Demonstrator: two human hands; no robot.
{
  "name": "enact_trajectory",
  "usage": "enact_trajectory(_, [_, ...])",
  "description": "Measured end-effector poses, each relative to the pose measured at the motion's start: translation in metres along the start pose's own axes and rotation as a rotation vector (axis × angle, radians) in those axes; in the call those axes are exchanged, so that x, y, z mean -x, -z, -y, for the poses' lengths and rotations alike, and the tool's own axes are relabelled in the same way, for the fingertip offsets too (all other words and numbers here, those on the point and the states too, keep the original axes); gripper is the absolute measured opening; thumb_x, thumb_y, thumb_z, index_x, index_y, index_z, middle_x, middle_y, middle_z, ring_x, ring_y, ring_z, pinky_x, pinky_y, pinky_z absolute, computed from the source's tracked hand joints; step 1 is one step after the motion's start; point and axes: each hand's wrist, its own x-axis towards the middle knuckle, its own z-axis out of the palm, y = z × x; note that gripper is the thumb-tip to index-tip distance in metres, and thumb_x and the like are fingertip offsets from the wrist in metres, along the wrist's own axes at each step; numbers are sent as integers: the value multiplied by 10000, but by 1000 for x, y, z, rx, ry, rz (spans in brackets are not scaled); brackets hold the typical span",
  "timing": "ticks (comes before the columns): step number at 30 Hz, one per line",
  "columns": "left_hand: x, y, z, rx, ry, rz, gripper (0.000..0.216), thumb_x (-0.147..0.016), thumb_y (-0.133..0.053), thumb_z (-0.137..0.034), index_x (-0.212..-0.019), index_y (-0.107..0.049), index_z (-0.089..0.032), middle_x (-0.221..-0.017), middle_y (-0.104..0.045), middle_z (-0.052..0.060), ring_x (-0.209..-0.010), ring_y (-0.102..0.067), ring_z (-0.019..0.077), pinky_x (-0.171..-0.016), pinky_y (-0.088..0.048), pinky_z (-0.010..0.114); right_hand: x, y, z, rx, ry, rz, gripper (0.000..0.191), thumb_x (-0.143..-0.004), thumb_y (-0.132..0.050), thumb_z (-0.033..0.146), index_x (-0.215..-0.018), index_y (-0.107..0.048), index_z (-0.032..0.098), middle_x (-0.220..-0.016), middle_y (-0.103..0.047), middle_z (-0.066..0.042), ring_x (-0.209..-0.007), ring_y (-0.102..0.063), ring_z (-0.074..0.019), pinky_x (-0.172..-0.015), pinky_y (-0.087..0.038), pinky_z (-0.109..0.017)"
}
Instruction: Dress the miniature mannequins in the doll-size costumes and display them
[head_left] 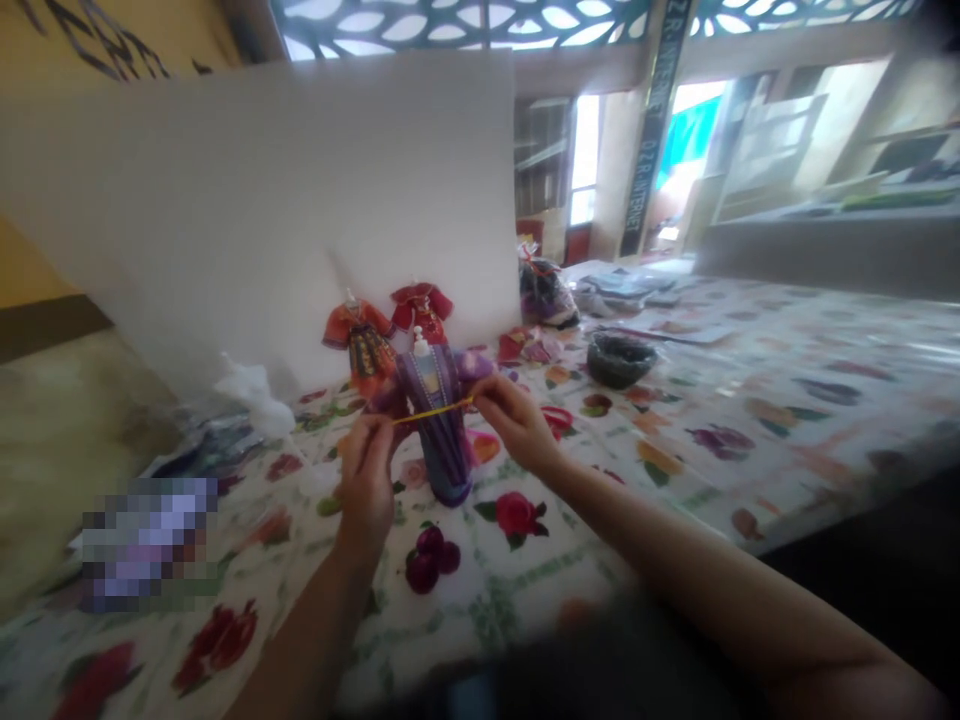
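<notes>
A little craft shop or stall

Tiny doll dresses (pixel 390 325) stand at 12 o'clock by a white board (pixel 300 200); the surface (pixel 750 400) wears a fruit-print cloth, with a doorway (pixel 581 160) at 1 o'clock.

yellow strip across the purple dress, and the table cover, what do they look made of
Yellow strip: likely ribbon or elastic, thin, pulled taut between left hand and right hand; too blurred to settle. Table cover: seemingly glossy plastic or oilcloth, with printed fruit and sheen.
</notes>
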Motion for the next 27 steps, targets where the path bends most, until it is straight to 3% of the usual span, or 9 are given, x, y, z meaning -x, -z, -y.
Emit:
enact_trajectory(16, [-10,-4,9,123,40,20,176,-820,-708,-325,-796,-592,-194,-893,-672,5,-938,-668,166,-964,-523,359,-6,-6,-19,-13,2,-41,73,-929,-519,267,-901,-557,210,-793,-531,0,-710,-490,-153,-663,-418,-295])
enact_trajectory(27, [-26,-11,19,220,97,4,257,-765,-782,-371,-836,-619,-187,-783,-675,-14,-742,-638,116,-713,-508,228,-20,-12,-36,-45,10,2,68,-925,-532,254,-904,-565,197,-783,-527,4,-700,-493,-143,-650,-431,-280])
